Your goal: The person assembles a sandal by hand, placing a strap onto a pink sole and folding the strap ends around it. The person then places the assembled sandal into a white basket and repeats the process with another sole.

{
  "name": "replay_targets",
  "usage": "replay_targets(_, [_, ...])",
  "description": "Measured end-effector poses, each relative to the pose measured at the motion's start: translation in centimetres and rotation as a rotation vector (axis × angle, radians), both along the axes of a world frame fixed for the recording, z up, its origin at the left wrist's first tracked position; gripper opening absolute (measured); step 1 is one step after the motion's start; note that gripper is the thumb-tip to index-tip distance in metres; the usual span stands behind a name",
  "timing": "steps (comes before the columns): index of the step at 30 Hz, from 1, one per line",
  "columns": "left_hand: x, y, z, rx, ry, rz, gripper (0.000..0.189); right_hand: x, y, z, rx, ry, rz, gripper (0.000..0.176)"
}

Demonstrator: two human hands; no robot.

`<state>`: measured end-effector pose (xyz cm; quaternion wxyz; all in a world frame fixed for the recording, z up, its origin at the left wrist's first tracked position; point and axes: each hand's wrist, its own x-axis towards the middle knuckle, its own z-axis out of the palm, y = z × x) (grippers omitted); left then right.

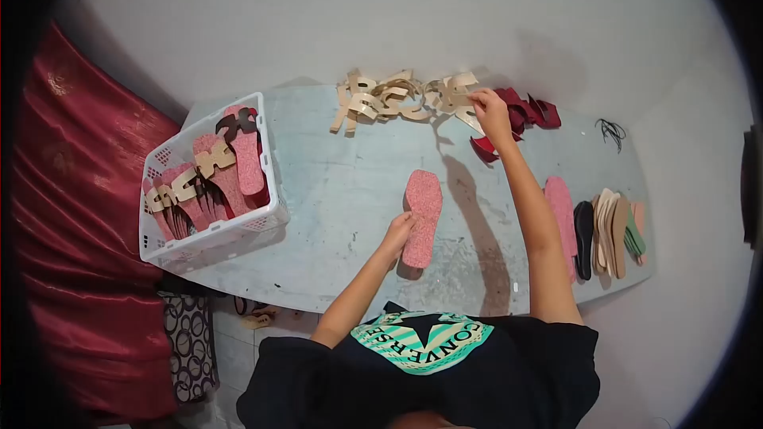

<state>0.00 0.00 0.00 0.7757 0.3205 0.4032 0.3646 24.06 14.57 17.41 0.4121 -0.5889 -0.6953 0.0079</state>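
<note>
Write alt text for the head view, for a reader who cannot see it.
A person in a black T-shirt holds a pink insole on a pale table with the left hand while the right hand grips beige straps. A white basket of strapped soles sits left; stacked soles lie right.

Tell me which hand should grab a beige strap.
Right. The right hand touches the strap pile; the left hand holds the pink insole, well apart from that pile.
</note>
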Motion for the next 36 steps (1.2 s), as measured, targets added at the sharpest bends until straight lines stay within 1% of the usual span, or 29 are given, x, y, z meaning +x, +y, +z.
replay_targets(2, [0.2, 0.4, 1.2, -0.001, -0.068, -0.039, 0.021, -1.1, -0.6, 1.0, -0.029, 0.310, 0.117, 0.019])
replay_targets(3, [0.7, -1.0, 1.2, 0.004, -0.073, -0.044, 0.021, -1.4, -2.7, 1.4, -0.025, 0.304, 0.112, 0.019])
replay_targets(5, [1.4, -2.1, 1.7, -0.006, -0.140, -0.077, 0.022, -2.3, -5.0, 2.1, -0.018, 0.487, 0.229, 0.019])
replay_targets(6, [1.2, -2.8, 2.3, -0.018, -0.134, -0.081, 0.022, -3.1, -6.1, 2.3, 0.001, 0.662, 0.329, 0.017])
replay_targets(7, [1.1, -2.9, 3.1, -0.027, -0.161, -0.103, 0.023, -3.7, -7.1, 3.2, 0.004, 0.665, 0.325, 0.017])
replay_targets(9, [0.9, -3.1, 4.2, -0.038, -0.187, -0.131, 0.024, -4.7, -9.4, 4.3, 0.140, 0.976, 0.466, 0.016])
replay_targets(10, [0.6, -3.3, 4.5, -0.019, -0.222, -0.155, 0.026, -4.7, -10.2, 3.6, 0.156, 1.075, 0.495, 0.021])
replay_targets(11, [0.4, -3.7, 4.7, -0.004, -0.259, -0.178, 0.029, -4.9, -11.1, 2.4, 0.155, 1.076, 0.487, 0.021])
replay_targets(12, [0.1, -4.3, 5.7, 0.000, -0.264, -0.200, 0.029, -5.0, -12.3, 0.9, 0.075, 1.241, 0.460, 0.023])
replay_targets(13, [-0.1, -4.7, 5.6, -0.009, -0.262, -0.200, 0.029, -5.3, -13.4, -1.0, -0.009, 1.409, 0.430, 0.025])
replay_targets(15, [-0.4, -5.7, 5.3, -0.002, -0.257, -0.164, 0.029, -5.9, -16.3, -5.8, -0.145, 1.487, 0.389, 0.028])
replay_targets(17, [-0.9, -6.6, 4.6, -0.015, -0.219, -0.138, 0.029, -6.4, -20.0, -9.2, -0.402, 1.481, 0.269, 0.026])
replay_targets(19, [-1.9, -7.3, 3.7, -0.023, -0.175, -0.109, 0.028, -5.8, -23.2, -13.6, -0.576, 1.462, 0.176, 0.026])
replay_targets(20, [-2.7, -7.4, 3.3, -0.010, -0.138, -0.095, 0.028, -5.7, -24.9, -14.1, -0.578, 1.470, 0.181, 0.026])
replay_targets(22, [-4.1, -7.9, 3.0, 0.002, -0.097, -0.082, 0.028, -5.4, -27.6, -14.5, -0.634, 1.464, 0.095, 0.024])
replay_targets(24, [-4.9, -8.4, 3.2, 0.008, -0.107, -0.049, 0.028, -5.0, -29.1, -14.4, -0.633, 1.456, 0.085, 0.023])
replay_targets(29, [-4.4, -10.0, 5.2, 0.063, -0.131, -0.083, 0.025, -4.6, -29.7, -13.9, -0.575, 1.411, 0.024, 0.021])
replay_targets(31, [-4.2, -10.2, 4.7, 0.082, -0.132, -0.097, 0.025, -4.2, -29.5, -14.1, -0.544, 1.388, 0.058, 0.020])
replay_targets(32, [-4.1, -10.1, 3.8, 0.160, -0.133, -0.128, 0.025, -4.0, -29.6, -14.2, -0.545, 1.386, 0.052, 0.020])
replay_targets(33, [-3.9, -10.1, 3.8, 0.239, -0.135, -0.155, 0.025, -3.9, -29.7, -14.0, -0.546, 1.379, 0.070, 0.019])
replay_targets(34, [-3.7, -10.2, 3.9, 0.238, -0.139, -0.153, 0.025, -3.8, -29.6, -13.8, -0.549, 1.370, 0.090, 0.019])
replay_targets(36, [-3.5, -10.5, 4.5, 0.286, -0.056, -0.153, 0.024, -4.1, -29.5, -13.5, -0.536, 1.385, 0.095, 0.018])
